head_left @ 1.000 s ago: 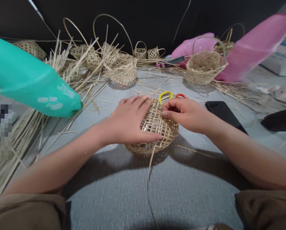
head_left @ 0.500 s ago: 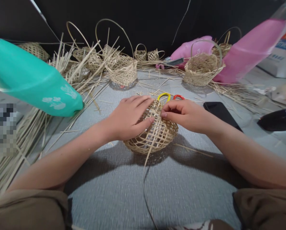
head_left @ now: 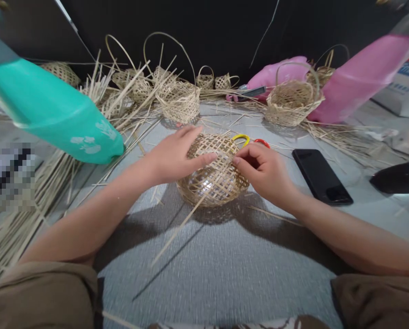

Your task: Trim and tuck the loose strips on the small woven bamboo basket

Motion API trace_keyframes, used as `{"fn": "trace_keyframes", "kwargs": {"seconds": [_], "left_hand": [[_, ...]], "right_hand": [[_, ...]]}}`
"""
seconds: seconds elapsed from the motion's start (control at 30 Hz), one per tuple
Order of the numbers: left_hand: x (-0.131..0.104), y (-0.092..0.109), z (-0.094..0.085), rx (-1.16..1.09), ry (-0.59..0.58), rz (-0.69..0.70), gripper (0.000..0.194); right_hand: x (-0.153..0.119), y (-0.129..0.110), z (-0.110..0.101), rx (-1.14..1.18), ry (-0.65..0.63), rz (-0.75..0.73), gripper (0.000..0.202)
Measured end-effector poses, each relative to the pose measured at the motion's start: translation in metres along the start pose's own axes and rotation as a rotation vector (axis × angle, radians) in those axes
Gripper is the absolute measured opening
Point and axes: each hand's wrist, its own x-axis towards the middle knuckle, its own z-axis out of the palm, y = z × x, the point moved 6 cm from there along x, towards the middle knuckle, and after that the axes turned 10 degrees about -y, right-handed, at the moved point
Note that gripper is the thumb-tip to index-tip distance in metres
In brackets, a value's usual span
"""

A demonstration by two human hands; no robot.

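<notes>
A round woven basket (head_left: 213,183) rests on the grey cloth in front of me, something shiny showing through its weave. My left hand (head_left: 182,155) lies on its left side, fingers spread, thumb across the top. At the right edge my right hand (head_left: 262,169) has thumb and index finger pinched against the weave; what is between them is too small to make out. A loose strip (head_left: 177,232) sticks out from the basket toward the lower left. Behind it show the yellow (head_left: 241,137) and red (head_left: 262,143) scissor handles.
A black phone (head_left: 322,177) lies right of my right hand. A green bottle (head_left: 64,114) leans in at left, a pink one (head_left: 358,82) at right. Handled baskets (head_left: 179,101) and loose strips (head_left: 43,201) lie behind and left.
The basket has turned, and its loose strip now points further left and shows more length. My left hand has shifted left and its fingers are higher. More of the phone shows.
</notes>
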Motion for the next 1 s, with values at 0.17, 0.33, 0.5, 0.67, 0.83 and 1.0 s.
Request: {"fn": "trace_keyframes", "kwargs": {"seconds": [0.17,0.33,0.5,0.67,0.83,1.0], "left_hand": [[0.000,0.004,0.012,-0.076,-0.070,0.019,0.101],[0.002,0.001,0.016,-0.120,-0.038,0.052,0.107],[0.003,-0.001,0.018,-0.129,-0.054,0.053,0.107],[0.003,0.001,0.017,-0.120,-0.014,0.046,0.095],[-0.008,0.004,-0.005,-0.102,0.269,0.058,0.088],[-0.020,0.002,-0.037,-0.123,0.447,0.060,0.071]], "right_hand": [[0.000,-0.001,0.005,-0.003,-0.134,-0.024,0.014],[0.002,0.004,0.004,0.029,-0.148,0.036,0.017],[0.004,0.008,0.004,0.090,-0.176,0.093,0.018],[0.006,0.014,0.003,0.169,-0.237,0.162,0.018],[0.007,0.000,-0.007,0.107,-0.107,0.026,0.016],[0.006,-0.019,-0.007,0.013,-0.024,-0.135,0.013]]}}
